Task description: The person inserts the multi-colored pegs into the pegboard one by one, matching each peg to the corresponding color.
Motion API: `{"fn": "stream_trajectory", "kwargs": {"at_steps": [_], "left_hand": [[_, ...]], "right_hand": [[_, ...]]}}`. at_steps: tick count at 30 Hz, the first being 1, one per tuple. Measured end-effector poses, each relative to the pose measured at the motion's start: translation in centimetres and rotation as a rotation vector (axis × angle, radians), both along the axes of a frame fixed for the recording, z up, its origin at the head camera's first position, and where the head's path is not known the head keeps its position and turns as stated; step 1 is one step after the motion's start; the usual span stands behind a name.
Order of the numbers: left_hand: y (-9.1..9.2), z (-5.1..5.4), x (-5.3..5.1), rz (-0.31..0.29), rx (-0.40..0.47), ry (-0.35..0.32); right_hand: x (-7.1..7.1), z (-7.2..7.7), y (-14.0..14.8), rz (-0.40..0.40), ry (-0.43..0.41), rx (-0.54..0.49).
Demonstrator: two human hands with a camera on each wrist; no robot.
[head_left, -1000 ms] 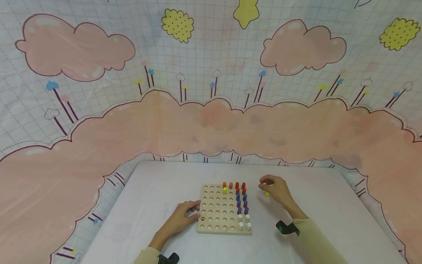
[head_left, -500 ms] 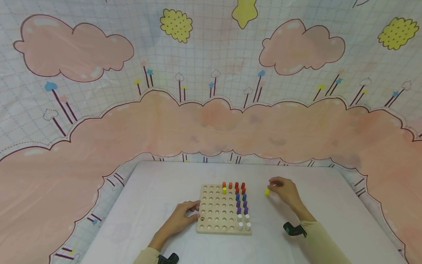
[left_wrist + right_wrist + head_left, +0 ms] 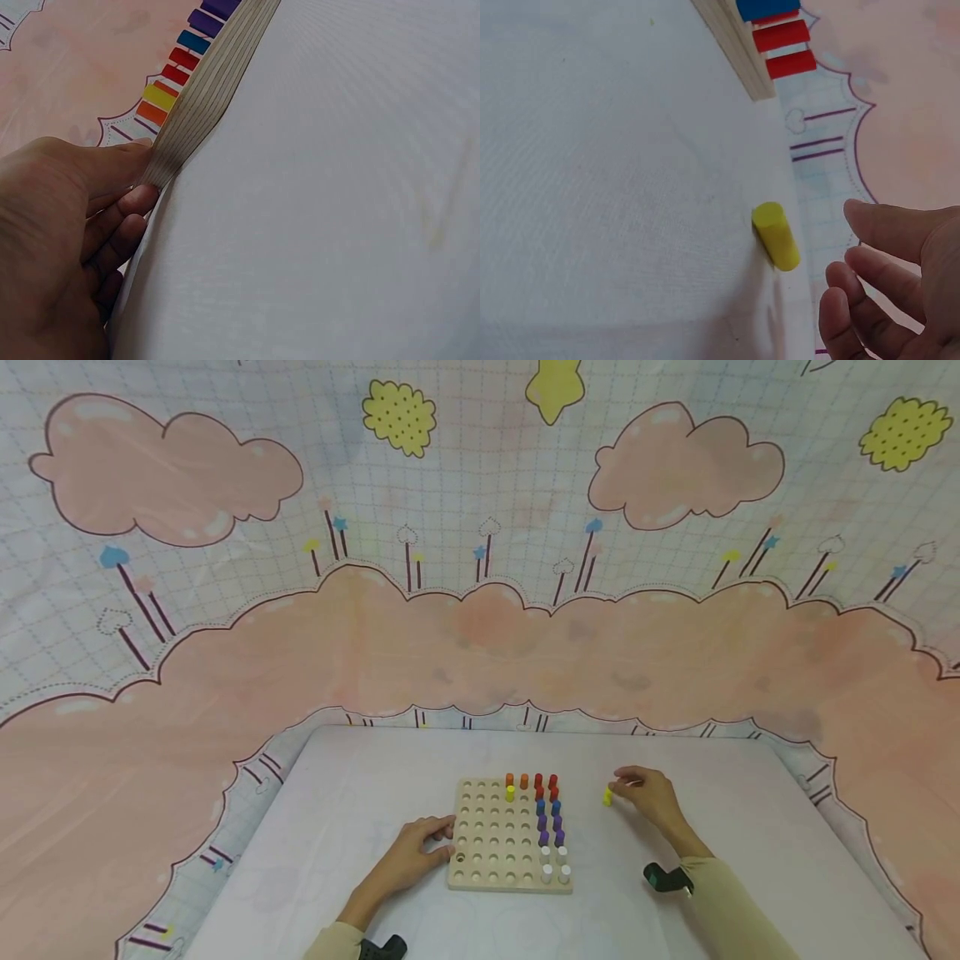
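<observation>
A square wooden pegboard [image 3: 483, 887] with rows of round holes lies on the white table, its right columns holding upright coloured pegs. My left hand [image 3: 411, 858] holds the board's left edge; in the left wrist view the thumb [image 3: 120, 163] lies at its corner, fingers curled below. A loose yellow peg [image 3: 778, 238] appears to lie on the table right of the board. Beside it is my right hand [image 3: 651, 795], thumb and fingers apart. The right wrist view shows a gap between the fingertips and this peg.
On the board stand another yellow peg [image 3: 511, 793], two orange pegs [image 3: 524, 782], several red pegs [image 3: 553, 793], blue pegs [image 3: 557, 808], purple pegs [image 3: 559, 838] and white pegs [image 3: 547, 874]. Behind the table [image 3: 360, 760] hangs a cloud-patterned cloth [image 3: 450, 652].
My right hand has moved right and slightly nearer, uncovering more of the loose yellow peg, then nearly stopped beside it. The left hand and pegboard have stayed in place.
</observation>
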State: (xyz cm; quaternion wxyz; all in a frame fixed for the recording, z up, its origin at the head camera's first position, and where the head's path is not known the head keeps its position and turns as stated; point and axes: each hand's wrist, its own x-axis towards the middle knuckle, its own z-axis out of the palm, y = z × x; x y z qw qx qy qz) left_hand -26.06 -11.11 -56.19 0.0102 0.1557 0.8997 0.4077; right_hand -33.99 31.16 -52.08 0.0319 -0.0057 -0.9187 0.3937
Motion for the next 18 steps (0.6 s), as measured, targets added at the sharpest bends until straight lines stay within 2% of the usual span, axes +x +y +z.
{"fn": "stream_trajectory", "kwargs": {"at_steps": [9, 12, 18], "left_hand": [[0.0, -0.1, 0.0, -0.015, -0.008, 0.011], [0.0, -0.1, 0.0, -0.009, -0.004, 0.002], [0.0, -0.1, 0.0, -0.014, -0.002, 0.028]], "right_hand": [[-0.5, -0.9, 0.2, -0.003, -0.053, -0.04], [-0.4, -0.8, 0.1, 0.007, -0.055, -0.038], [-0.6, -1.1, 0.2, 0.012, -0.068, -0.022]]}}
